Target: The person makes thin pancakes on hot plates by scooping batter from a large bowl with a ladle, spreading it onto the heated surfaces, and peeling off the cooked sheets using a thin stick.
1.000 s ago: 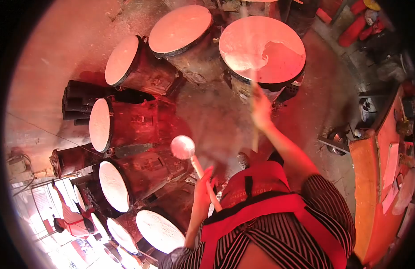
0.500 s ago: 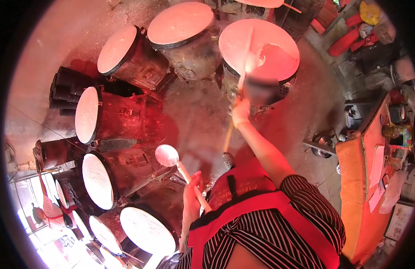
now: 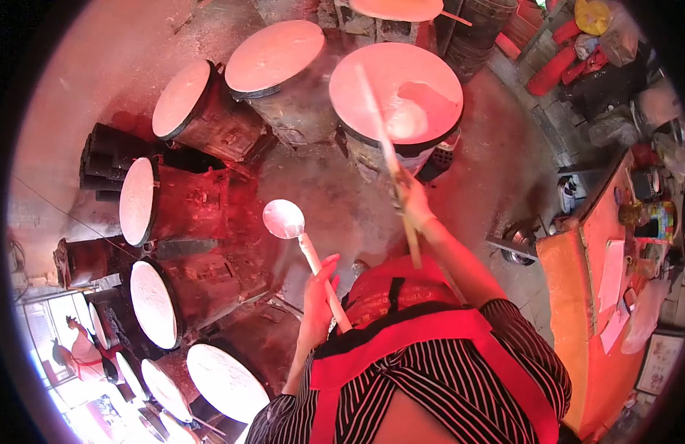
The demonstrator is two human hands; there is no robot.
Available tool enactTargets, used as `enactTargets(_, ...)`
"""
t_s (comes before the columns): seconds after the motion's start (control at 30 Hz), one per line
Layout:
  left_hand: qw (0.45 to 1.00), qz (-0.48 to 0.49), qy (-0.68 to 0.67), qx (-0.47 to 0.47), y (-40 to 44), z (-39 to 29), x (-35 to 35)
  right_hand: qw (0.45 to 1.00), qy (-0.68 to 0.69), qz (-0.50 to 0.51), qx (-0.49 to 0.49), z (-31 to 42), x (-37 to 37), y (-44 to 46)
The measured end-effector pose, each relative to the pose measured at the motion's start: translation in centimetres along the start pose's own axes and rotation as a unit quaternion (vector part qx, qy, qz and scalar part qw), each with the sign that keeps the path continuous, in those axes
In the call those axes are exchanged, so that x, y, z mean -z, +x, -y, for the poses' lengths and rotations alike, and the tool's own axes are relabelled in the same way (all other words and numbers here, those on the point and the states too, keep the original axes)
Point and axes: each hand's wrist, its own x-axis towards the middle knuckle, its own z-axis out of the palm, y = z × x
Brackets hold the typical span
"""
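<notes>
My left hand [image 3: 318, 305] is closed around the wooden handle of a ladle [image 3: 284, 219], its pale round bowl raised over the floor at left of centre. A long wooden stick [image 3: 379, 118] is gripped in my right hand [image 3: 415, 200]. The stick's far end reaches over a round griddle [image 3: 435, 78] on a drum-shaped stove; whether it touches the surface I cannot tell. On that griddle lies a pale layer with a darker, uneven patch and a bright spot beside the stick. The stick's near end points back towards my red apron [image 3: 401, 285].
More drum stoves with pale round tops, such as a griddle [image 3: 277, 55] and another griddle [image 3: 139, 201], curve around the left side. An orange-covered table [image 3: 568, 296] with papers and jars stands at right. Dark cylinders [image 3: 109, 159] are stacked behind the left stoves.
My right hand has shifted slightly right and down, and the stick now tilts further left over the griddle. The ladle in my left hand is higher. The whole view has turned slightly.
</notes>
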Motion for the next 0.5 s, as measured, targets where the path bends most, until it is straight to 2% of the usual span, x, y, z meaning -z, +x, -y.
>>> enactTargets(0.07,1.000,-0.011,0.009,-0.004,-0.1,0.5,-2.3,0.990,0.097,0.046,-0.094,1.3,6.6,-0.5)
enactTargets(0.2,1.000,-0.016,0.011,-0.008,0.6,1.7,-6.3,0.992,0.103,0.054,-0.043,6.0,10.7,0.1)
enactTargets(0.27,1.000,-0.017,0.021,-0.013,0.8,2.1,-8.8,0.991,0.124,-0.045,0.006,5.5,8.2,2.5)
enactTargets(0.33,0.999,-0.019,0.028,-0.018,1.3,2.3,-11.8,0.997,-0.012,0.062,0.041,5.3,8.2,2.6)
enactTargets(0.4,1.000,-0.027,-0.001,-0.015,1.3,2.5,-14.2,0.972,0.007,0.215,-0.091,6.8,12.5,0.9)
enactTargets(0.5,0.999,-0.046,-0.026,-0.010,1.7,3.3,-15.7,0.983,0.024,0.129,-0.126,7.3,20.3,2.6)
